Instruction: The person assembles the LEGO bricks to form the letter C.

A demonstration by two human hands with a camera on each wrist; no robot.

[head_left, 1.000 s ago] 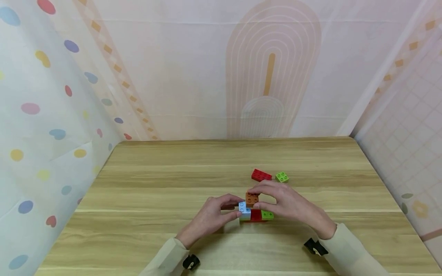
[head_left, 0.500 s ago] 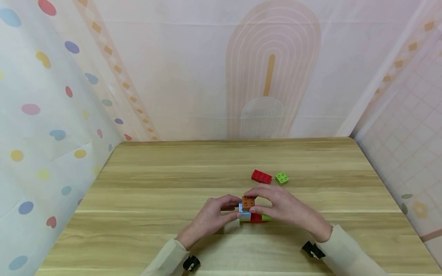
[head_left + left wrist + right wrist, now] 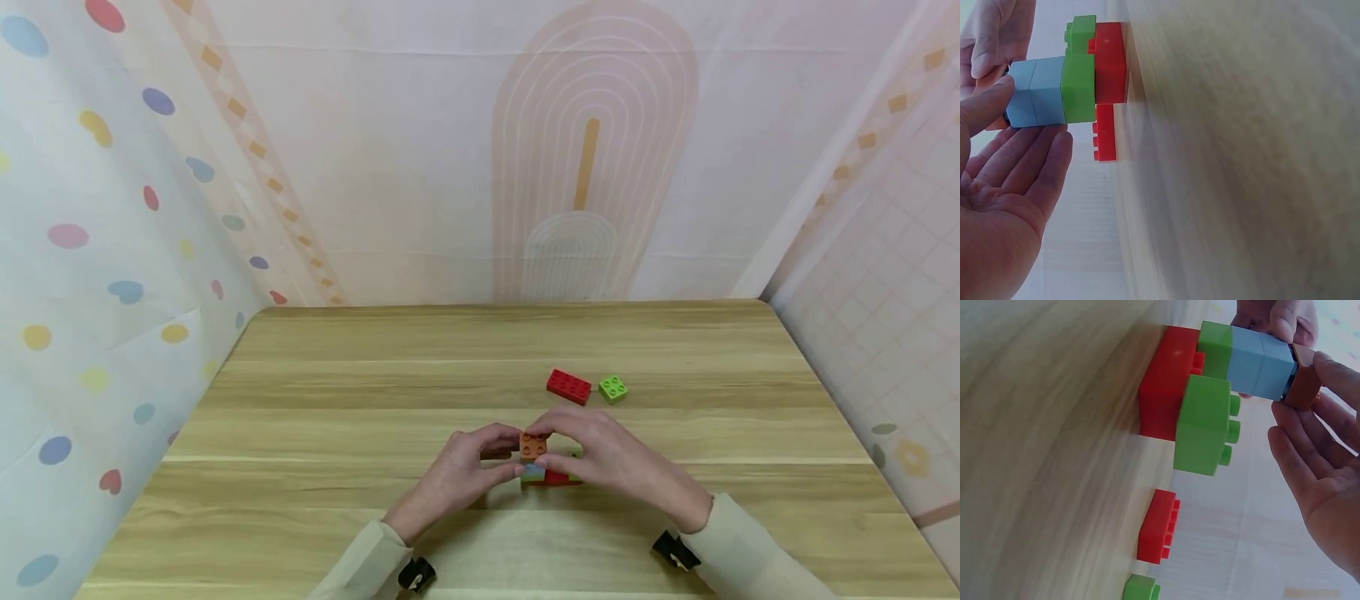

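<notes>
In the head view my right hand point(image 3: 611, 454) pinches an orange-brown toy building brick point(image 3: 533, 446) between thumb and fingers. That brick sits tilted on top of a stack, with a dark gap under part of it in the right wrist view. The stack has two light blue bricks point(image 3: 1260, 359) over a green brick point(image 3: 1215, 350), standing on a red base brick point(image 3: 1163, 384). My left hand point(image 3: 461, 471) grips the stack from the left, its thumb on the upper blue brick in the left wrist view. Another green brick point(image 3: 1204, 425) is mounted at the base's other end.
On the wooden table point(image 3: 360, 375), beyond the hands, lie a loose red brick point(image 3: 568, 387) and a loose small green brick point(image 3: 612, 389). Patterned cloth point(image 3: 375, 167) hangs behind the table and on both sides.
My right hand has carried the orange-brown brick left and toward me, from beside the blue bricks to on top of them. The left hand has stayed in place.
</notes>
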